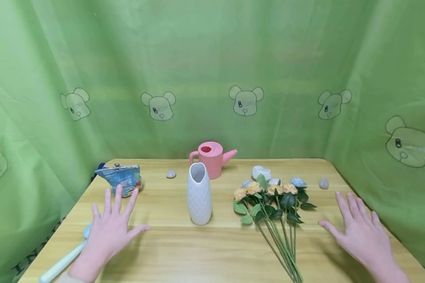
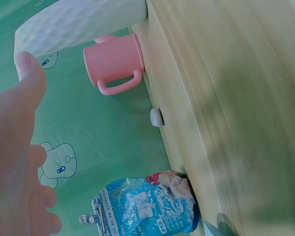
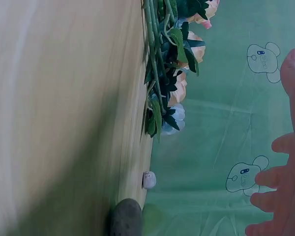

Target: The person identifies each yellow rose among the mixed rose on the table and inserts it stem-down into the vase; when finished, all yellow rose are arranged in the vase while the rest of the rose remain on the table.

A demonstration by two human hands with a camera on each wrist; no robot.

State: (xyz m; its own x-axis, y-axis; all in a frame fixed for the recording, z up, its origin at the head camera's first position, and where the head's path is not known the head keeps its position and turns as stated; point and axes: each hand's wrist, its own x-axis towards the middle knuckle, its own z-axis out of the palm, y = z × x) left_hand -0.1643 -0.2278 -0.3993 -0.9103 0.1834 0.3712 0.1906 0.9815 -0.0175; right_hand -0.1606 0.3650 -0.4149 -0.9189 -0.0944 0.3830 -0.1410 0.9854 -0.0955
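Currently both hands, left [image 1: 110, 228] and right [image 1: 362, 232], hover spread, empty; I'd grip the light, floppy flowers [image 1: 272, 204] by their stems.

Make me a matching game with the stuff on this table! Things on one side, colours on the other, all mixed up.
Things:
1. watering can
2. vase
3. snack bag
4. roses

Colours:
a. white
b. orange
c. pink
d. blue

Pairs: 1-c, 2-a, 3-d, 4-b
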